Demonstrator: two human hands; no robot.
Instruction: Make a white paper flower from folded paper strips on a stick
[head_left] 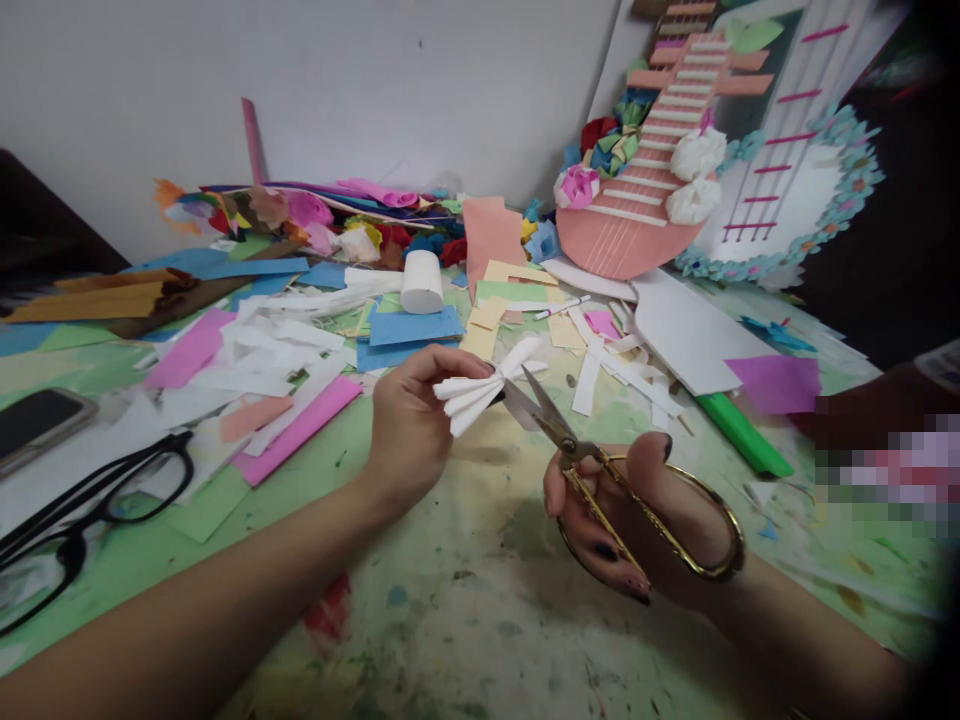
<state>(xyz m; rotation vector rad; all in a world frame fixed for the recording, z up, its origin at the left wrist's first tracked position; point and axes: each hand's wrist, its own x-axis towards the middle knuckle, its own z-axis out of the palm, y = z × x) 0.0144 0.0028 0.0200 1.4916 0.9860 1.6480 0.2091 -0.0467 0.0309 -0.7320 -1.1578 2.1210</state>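
Observation:
My left hand point(412, 425) pinches a folded, pleated white paper piece point(470, 397) between thumb and fingers, above the middle of the table. Its pleats fan out toward the lower left, with another end pointing to the upper right. My right hand point(630, 510) holds gold-handled scissors point(570, 447), fingers and thumb through the loops. The scissor blades are parted, and their tips are beside the pinched middle of the white paper. Whether the blades touch the paper I cannot tell.
Black glasses point(139, 480) and a phone point(45, 425) lie at the left. Paper strips point(277, 350), a white roll point(422, 281) and blue paper point(416, 325) lie beyond my hands. Paper guitar shapes point(637, 235) lean at the back right; a green roll point(742, 435) lies right.

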